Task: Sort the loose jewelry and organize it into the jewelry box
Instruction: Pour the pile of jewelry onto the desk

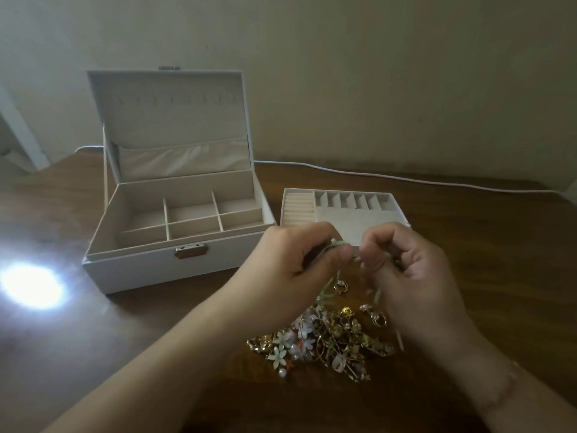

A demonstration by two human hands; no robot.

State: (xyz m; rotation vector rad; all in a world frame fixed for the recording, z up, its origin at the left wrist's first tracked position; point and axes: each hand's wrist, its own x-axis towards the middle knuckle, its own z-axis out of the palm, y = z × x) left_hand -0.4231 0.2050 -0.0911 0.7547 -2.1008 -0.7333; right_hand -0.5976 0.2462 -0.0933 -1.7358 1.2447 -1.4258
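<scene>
No legible writing or brand on any item.

Jewelry box [137, 270]: white, lid raised upright, on the left of a brown wooden table [499, 245]. Metal clasp [191, 250] on front wall. Base split by dividers into six compartments, none visibly holding anything. Lid lining with a row of small hooks above a gathered fabric pocket.

Tray [343, 210]: removed insert, just right of the box, on the table. Ring rolls at left, row of small cells along the back, flat flap across the front. Contents not discernible.

Pile of jewelry [324, 342]: loose on the table, near edge, below both hands; gold chains, flower pieces, pearls. Rings [376, 317] at the pile's right edge.

Left hand [290, 264]: fingers curled, pinching a pale green cord [338, 243].

Right hand [412, 276]: fingers curled, pinching the same cord, close beside the left, above the pile.

White cable [406, 179]: along the far table edge by the wall.
</scene>
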